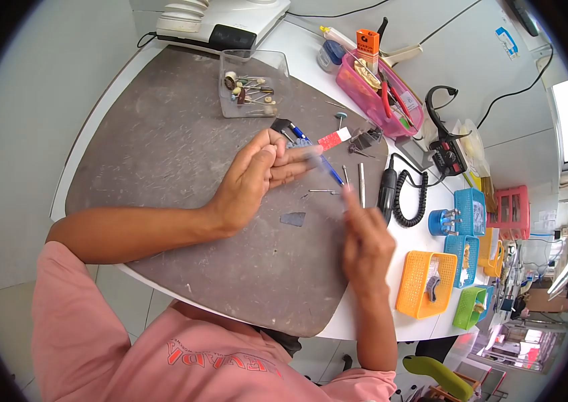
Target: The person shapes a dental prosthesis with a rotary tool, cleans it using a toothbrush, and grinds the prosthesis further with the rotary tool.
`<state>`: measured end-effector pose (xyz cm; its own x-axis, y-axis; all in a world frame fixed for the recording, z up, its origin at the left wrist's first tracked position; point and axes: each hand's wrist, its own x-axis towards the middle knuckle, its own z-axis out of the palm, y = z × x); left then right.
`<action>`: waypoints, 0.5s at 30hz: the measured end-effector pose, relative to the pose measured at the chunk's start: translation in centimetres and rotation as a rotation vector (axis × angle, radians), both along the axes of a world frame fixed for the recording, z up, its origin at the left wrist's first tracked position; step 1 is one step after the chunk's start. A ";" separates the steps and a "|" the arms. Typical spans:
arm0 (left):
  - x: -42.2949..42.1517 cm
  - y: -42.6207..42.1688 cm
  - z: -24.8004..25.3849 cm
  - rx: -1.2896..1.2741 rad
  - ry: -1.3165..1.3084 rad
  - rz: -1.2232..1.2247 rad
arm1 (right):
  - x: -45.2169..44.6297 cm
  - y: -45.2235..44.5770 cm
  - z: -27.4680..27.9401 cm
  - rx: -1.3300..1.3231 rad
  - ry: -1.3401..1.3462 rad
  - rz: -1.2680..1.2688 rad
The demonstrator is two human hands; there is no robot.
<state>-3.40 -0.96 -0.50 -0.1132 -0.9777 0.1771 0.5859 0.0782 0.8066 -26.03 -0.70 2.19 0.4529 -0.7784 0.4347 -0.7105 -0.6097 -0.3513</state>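
My left hand (250,177) is over the middle of the brown work mat (163,167). Its thumb and index finger are pressed together, and the other fingers stretch to the right. What the pinch holds, if anything, is hidden. A pale blur lies at those fingertips, too smeared to name. Lower right, my right hand (368,244) is blurred by motion, so its grip is unclear. Between the hands lie a blue pen (331,171), a small burr (324,192) and a metal rod (362,184). A grey scrap of sheet (293,219) rests below the left hand.
A clear box of polishing bits (254,110) stands behind. At the back right are a pink basket of tools (364,84) and magnifier glasses (445,144). A black handpiece (387,191) with coiled cord lies right. Yellow (411,308) and blue baskets (461,258) line the edge.
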 end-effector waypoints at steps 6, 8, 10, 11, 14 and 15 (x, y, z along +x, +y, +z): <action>-0.2 0.4 0.2 0.013 -0.003 0.005 | -0.2 0.1 0.2 -0.173 -0.151 -0.002; -0.3 0.5 0.3 0.046 -0.037 0.002 | 0.5 0.5 0.3 -0.067 -0.071 0.035; -0.4 0.5 0.1 0.024 -0.021 -0.012 | 0.1 0.3 0.6 -0.001 -0.034 -0.019; -0.3 0.4 0.1 0.020 -0.016 -0.007 | -0.4 0.0 0.9 -0.012 -0.029 -0.105; -0.1 0.1 0.4 -0.028 -0.009 -0.019 | -0.2 0.0 0.6 -0.047 -0.073 -0.068; -0.3 0.2 0.3 -0.034 -0.019 -0.009 | 0.0 0.4 0.3 -0.058 -0.129 0.039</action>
<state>-3.71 -0.74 -0.16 -0.1256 -0.9700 0.2083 0.5713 0.1010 0.8145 -26.06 -0.30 2.46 0.4201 -0.7333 0.5345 -0.6372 -0.6578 -0.4016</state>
